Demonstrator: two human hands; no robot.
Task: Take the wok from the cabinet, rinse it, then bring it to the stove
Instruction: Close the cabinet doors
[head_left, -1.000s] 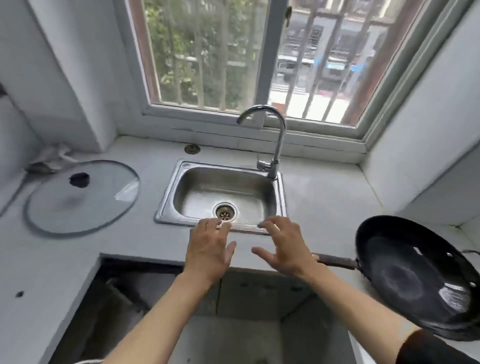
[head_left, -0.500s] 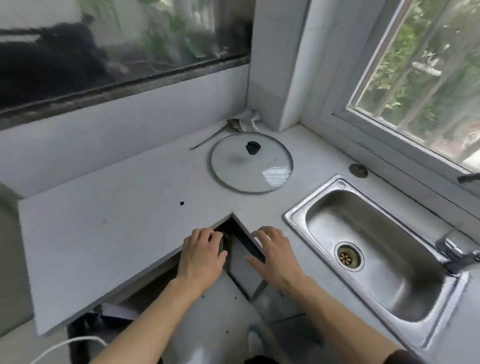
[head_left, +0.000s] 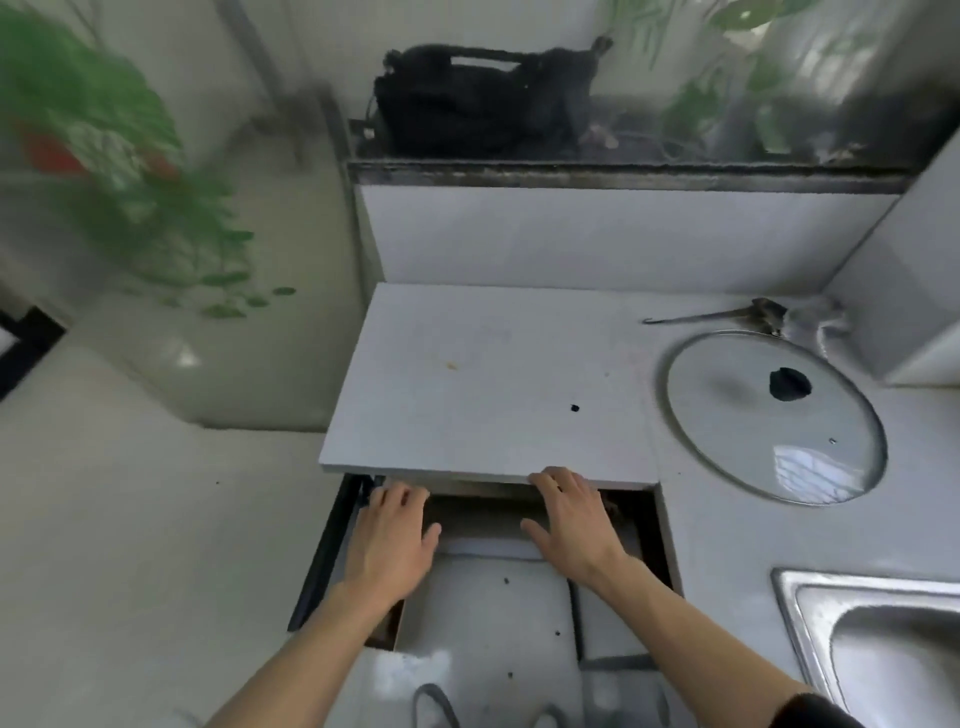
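Note:
The wok is out of view now. My left hand (head_left: 392, 535) and my right hand (head_left: 574, 519) hover side by side, fingers straight and holding nothing, in front of the white countertop slab (head_left: 483, 384). Their fingertips reach the dark open gap (head_left: 483, 506) under the slab's front edge. The steel sink (head_left: 883, 654) shows only its left corner at the lower right. No stove is visible.
A glass lid (head_left: 774, 415) with a black knob lies flat on the counter right of the slab. A metal utensil (head_left: 722, 314) rests behind it near the wall. A black bag (head_left: 478, 98) sits on the ledge above. A green plant (head_left: 104, 171) stands at the left.
My view has swung left from the sink and faucet to the counter slab; the wok at the right has left the frame. Both hands stay out in front, empty.

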